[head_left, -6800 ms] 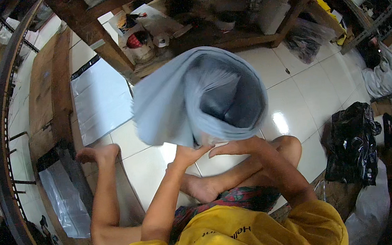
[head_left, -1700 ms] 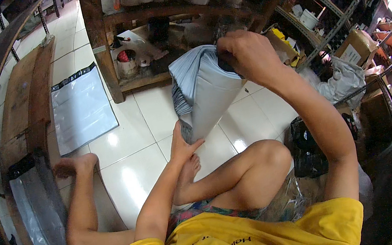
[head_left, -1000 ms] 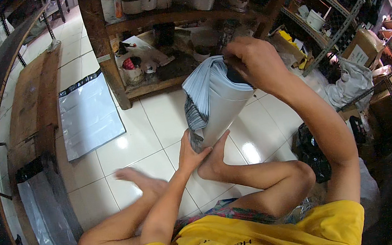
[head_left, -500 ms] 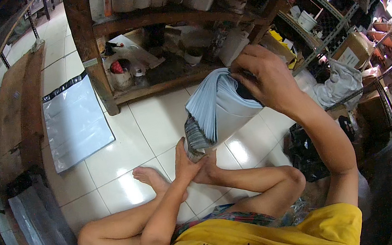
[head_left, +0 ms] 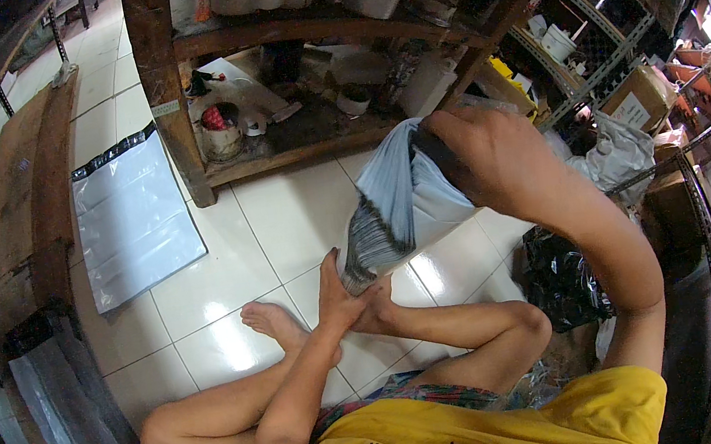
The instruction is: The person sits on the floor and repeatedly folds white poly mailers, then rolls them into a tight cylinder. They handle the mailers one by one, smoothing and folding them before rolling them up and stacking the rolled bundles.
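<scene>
A thick stack of pale plastic mailing bags [head_left: 387,186] is bent over in front of me, above the floor. My left hand [head_left: 343,300] is closed round its lower end, with the thumb pointing up along the side. There the grey edges of the bags fan out in thin layers. My right hand [head_left: 494,145] bends over the upper right end, its fingers curled down onto the dark inner edge of the bags. Its fingertips are partly hidden. Beside the left hand is my bare foot, and my legs are crossed on the tiles.
A flat pile of white mailing bags [head_left: 136,224] lies on the floor at left, near a wooden board [head_left: 26,211]. More grey bags [head_left: 80,411] lie at lower left. Ahead stands a wooden shelf [head_left: 304,36] with tape rolls. A black plastic bag [head_left: 560,276] is at right.
My right hand has come down and slightly right, from a raised pinch to a curl over the stack's upper end. The fanned layers have shifted. My left hand stays in place.
</scene>
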`<state>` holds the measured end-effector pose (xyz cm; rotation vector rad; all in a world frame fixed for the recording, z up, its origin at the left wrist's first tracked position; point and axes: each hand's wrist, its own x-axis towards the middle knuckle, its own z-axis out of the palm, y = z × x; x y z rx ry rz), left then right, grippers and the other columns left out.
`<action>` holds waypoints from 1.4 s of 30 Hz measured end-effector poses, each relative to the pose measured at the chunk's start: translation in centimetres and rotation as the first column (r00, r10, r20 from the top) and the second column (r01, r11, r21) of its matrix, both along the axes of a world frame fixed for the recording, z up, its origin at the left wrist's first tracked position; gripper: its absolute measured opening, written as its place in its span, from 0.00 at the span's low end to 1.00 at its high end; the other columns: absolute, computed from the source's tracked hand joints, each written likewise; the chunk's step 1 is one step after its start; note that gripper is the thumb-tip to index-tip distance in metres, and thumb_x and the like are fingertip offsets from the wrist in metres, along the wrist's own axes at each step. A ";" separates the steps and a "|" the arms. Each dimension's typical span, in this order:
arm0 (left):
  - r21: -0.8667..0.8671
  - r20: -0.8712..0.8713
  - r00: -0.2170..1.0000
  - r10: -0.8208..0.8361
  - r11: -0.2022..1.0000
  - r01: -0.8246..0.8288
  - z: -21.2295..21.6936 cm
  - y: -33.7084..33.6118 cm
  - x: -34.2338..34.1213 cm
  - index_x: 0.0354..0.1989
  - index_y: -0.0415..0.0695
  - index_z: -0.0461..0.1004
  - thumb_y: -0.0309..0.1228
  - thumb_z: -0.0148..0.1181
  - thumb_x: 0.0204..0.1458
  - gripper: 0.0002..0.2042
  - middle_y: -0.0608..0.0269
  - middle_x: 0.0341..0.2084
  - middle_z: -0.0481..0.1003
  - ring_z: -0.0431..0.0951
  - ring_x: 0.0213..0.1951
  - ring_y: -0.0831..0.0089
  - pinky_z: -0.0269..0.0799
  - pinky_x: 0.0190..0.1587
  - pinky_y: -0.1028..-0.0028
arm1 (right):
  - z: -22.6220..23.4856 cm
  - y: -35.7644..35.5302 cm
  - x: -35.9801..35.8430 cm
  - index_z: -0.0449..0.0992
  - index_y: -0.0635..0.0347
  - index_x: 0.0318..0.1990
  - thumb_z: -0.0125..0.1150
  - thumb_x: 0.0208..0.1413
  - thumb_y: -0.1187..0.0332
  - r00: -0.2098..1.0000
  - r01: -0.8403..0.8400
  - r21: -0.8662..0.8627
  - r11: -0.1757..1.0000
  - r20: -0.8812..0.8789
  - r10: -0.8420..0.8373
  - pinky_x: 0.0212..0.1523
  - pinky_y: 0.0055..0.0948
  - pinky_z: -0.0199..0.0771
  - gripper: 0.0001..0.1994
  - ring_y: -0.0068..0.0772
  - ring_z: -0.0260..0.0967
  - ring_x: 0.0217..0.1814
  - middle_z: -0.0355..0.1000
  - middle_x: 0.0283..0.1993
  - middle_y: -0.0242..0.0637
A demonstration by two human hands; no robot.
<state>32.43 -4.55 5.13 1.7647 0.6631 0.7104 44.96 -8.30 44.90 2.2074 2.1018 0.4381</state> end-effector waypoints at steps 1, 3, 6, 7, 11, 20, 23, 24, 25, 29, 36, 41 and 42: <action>-0.015 0.018 1.000 -0.006 1.000 0.006 0.2 0.1 0.0 0.69 0.33 0.51 0.44 0.80 0.36 0.55 0.38 0.63 0.60 0.61 0.66 0.45 0.58 0.69 0.59 | 0.2 0.2 0.1 0.73 0.63 0.38 0.58 0.49 0.74 1.000 0.027 -0.050 0.998 0.001 -0.027 0.39 0.52 0.78 0.08 0.57 0.77 0.40 0.76 0.36 0.52; -0.037 0.026 0.999 -0.019 0.999 0.019 0.4 0.1 0.0 0.69 0.32 0.50 0.45 0.80 0.36 0.55 0.38 0.64 0.59 0.60 0.66 0.45 0.58 0.69 0.59 | 0.8 0.7 0.2 0.72 0.64 0.39 0.57 0.50 0.75 0.997 0.083 -0.151 0.985 0.006 -0.083 0.40 0.53 0.77 0.08 0.60 0.77 0.40 0.77 0.37 0.55; -0.031 0.013 0.999 -0.029 0.999 0.029 0.1 0.0 -0.1 0.69 0.31 0.49 0.45 0.81 0.35 0.57 0.37 0.64 0.59 0.60 0.66 0.44 0.57 0.69 0.59 | 0.7 1.2 0.3 0.71 0.65 0.45 0.57 0.50 0.75 0.979 0.013 -0.254 0.967 -0.195 -0.064 0.42 0.55 0.76 0.13 0.64 0.76 0.43 0.77 0.39 0.57; -0.010 0.018 1.000 -0.024 1.000 0.025 -0.1 0.0 0.0 0.69 0.31 0.49 0.45 0.81 0.34 0.58 0.37 0.64 0.58 0.60 0.66 0.44 0.57 0.69 0.59 | 0.5 1.3 0.5 0.71 0.65 0.47 0.57 0.50 0.76 0.966 -0.038 -0.262 0.964 -0.257 -0.031 0.43 0.55 0.76 0.15 0.64 0.76 0.43 0.77 0.40 0.58; -0.013 0.049 0.999 -0.012 1.000 0.012 -1.5 0.1 0.3 0.69 0.31 0.48 0.46 0.82 0.33 0.59 0.37 0.63 0.58 0.60 0.66 0.43 0.57 0.69 0.58 | 0.4 2.2 0.4 0.68 0.64 0.56 0.57 0.51 0.76 0.924 -0.105 -0.320 0.942 -0.381 -0.026 0.45 0.55 0.75 0.21 0.65 0.75 0.46 0.76 0.43 0.61; -0.276 0.133 0.983 -0.127 0.948 0.160 -1.8 -0.1 0.6 0.69 0.30 0.47 0.45 0.81 0.34 0.58 0.37 0.63 0.58 0.61 0.65 0.43 0.59 0.68 0.58 | -0.6 3.2 1.6 0.61 0.64 0.62 0.51 0.56 0.76 0.943 -0.266 -0.400 0.877 -0.298 0.149 0.49 0.54 0.76 0.25 0.65 0.75 0.50 0.75 0.47 0.63; -0.276 0.165 0.982 -0.092 0.951 0.136 -2.6 -0.4 0.7 0.69 0.30 0.48 0.46 0.80 0.34 0.58 0.36 0.63 0.58 0.61 0.66 0.43 0.58 0.68 0.57 | -0.5 3.4 0.4 0.64 0.65 0.58 0.51 0.57 0.75 0.951 -0.158 -0.340 0.927 -0.306 0.049 0.48 0.53 0.77 0.20 0.64 0.75 0.50 0.75 0.45 0.60; -0.234 0.157 0.985 -0.069 0.967 0.105 -2.0 -0.6 0.8 0.69 0.30 0.48 0.47 0.80 0.34 0.58 0.36 0.64 0.58 0.60 0.66 0.43 0.58 0.68 0.57 | -0.6 3.3 0.1 0.65 0.64 0.57 0.52 0.57 0.75 0.939 -0.068 -0.308 0.949 -0.342 -0.043 0.47 0.53 0.77 0.19 0.64 0.75 0.49 0.76 0.45 0.59; -0.138 0.124 0.992 -0.027 0.989 0.044 -1.5 -0.8 0.9 0.69 0.30 0.49 0.47 0.80 0.34 0.58 0.36 0.64 0.58 0.60 0.66 0.42 0.58 0.69 0.57 | -1.1 2.9 0.2 0.65 0.64 0.53 0.53 0.57 0.74 0.971 -0.053 -0.193 0.980 -0.239 0.005 0.43 0.52 0.79 0.16 0.65 0.76 0.46 0.76 0.40 0.57; -0.082 0.152 0.988 -0.003 0.996 0.016 -1.3 -0.5 1.1 0.68 0.29 0.50 0.49 0.80 0.33 0.59 0.34 0.65 0.56 0.58 0.67 0.41 0.56 0.69 0.55 | -1.1 1.7 -0.1 0.63 0.64 0.54 0.55 0.55 0.74 0.998 0.060 -0.179 0.982 0.039 -0.054 0.38 0.51 0.81 0.18 0.64 0.78 0.39 0.76 0.37 0.56; -0.127 0.189 0.982 -0.021 0.991 0.046 -2.4 -1.1 1.8 0.68 0.27 0.48 0.49 0.80 0.32 0.60 0.32 0.64 0.56 0.59 0.66 0.41 0.56 0.69 0.55 | -0.4 2.1 0.9 0.66 0.63 0.54 0.55 0.54 0.75 0.938 -0.075 -0.305 0.949 -0.343 -0.036 0.46 0.53 0.77 0.18 0.65 0.75 0.48 0.76 0.44 0.58; -0.080 0.218 0.976 -0.024 0.996 0.042 -3.6 -0.5 1.9 0.68 0.26 0.48 0.49 0.79 0.34 0.59 0.32 0.64 0.56 0.59 0.67 0.41 0.56 0.69 0.56 | -1.0 2.4 0.4 0.67 0.65 0.54 0.54 0.50 0.83 0.964 -0.027 -0.254 0.967 -0.263 -0.042 0.46 0.51 0.73 0.20 0.67 0.73 0.47 0.77 0.41 0.55; -0.059 0.175 0.984 -0.028 0.998 0.039 -3.2 -0.9 1.8 0.68 0.26 0.48 0.49 0.79 0.34 0.59 0.32 0.64 0.56 0.59 0.66 0.41 0.56 0.69 0.56 | -0.9 1.9 0.8 0.67 0.65 0.55 0.54 0.51 0.82 0.958 -0.077 -0.293 0.953 -0.286 -0.011 0.46 0.51 0.73 0.21 0.66 0.73 0.48 0.77 0.42 0.55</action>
